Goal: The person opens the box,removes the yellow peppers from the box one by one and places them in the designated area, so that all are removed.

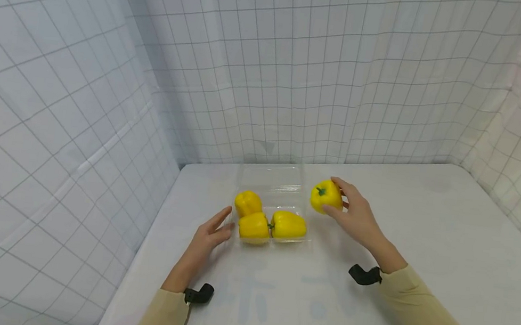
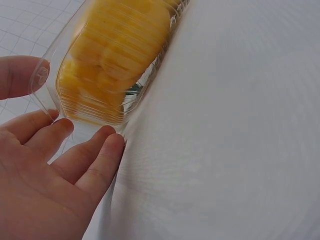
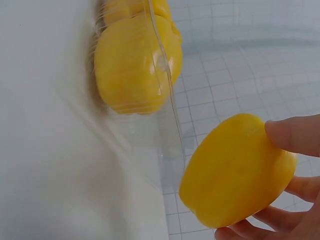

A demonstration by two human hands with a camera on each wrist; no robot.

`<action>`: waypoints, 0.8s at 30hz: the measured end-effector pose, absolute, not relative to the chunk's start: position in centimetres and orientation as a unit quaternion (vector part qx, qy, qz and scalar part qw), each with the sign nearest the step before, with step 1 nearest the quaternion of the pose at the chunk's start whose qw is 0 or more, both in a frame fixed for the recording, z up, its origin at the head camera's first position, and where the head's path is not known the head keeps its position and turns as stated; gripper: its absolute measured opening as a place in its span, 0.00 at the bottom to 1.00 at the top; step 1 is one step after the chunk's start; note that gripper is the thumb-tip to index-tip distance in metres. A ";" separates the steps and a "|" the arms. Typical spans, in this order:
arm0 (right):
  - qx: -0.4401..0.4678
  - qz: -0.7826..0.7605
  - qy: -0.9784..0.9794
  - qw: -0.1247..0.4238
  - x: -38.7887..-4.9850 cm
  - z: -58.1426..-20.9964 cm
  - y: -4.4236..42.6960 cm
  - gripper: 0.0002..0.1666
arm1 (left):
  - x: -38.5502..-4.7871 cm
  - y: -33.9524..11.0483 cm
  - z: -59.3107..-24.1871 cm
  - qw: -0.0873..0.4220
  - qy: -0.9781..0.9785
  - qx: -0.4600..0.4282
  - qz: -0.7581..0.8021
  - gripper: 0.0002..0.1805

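While the right hand (image 1: 358, 216) has its grip closed around a yellow pepper (image 1: 326, 196), thumb on one side and fingers on the other, that pepper sits just right of the clear container (image 1: 283, 207), not touching it, green stem angled leftward. Left hand's (image 1: 205, 239) grip is loosely spread, fingertips right up against the container's left edge; from its wrist view the thumb is at the rim too.

Inside the container you've got three more: a far-left pepper (image 1: 248, 204), a near-left pepper (image 1: 254, 226) and a near-right pepper (image 1: 288, 225), with green stem showing between the front two. The see-through lid (image 1: 272, 177) is folded open on the far side.

Everything's on a white worktop (image 1: 426, 229). Further out: tan sleeves (image 1: 430, 321), a black gadget (image 1: 365, 275) on each wrist, plus white grid-patterned sheeting (image 1: 290, 69) hanging behind and on both sides.
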State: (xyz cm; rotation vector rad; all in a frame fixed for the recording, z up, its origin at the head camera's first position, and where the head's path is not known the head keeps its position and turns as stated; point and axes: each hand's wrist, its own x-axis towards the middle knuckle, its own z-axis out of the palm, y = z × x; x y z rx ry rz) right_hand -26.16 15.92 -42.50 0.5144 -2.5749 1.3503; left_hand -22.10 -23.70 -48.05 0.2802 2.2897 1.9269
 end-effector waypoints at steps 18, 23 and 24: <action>0.163 0.480 -0.860 0.056 -25.5 -46.2 19.8 0.41 | -21.5 -24.0 -48.1 0.062 0.754 0.087 0.648 0.34; 0.155 0.491 -0.857 0.041 -25.8 -47.4 20.7 0.41 | -21.6 -23.6 -47.9 0.060 0.754 0.091 0.648 0.35; 0.155 0.494 -0.855 0.037 -25.8 -47.5 20.8 0.41 | -21.7 -23.6 -47.8 0.059 0.754 0.093 0.647 0.35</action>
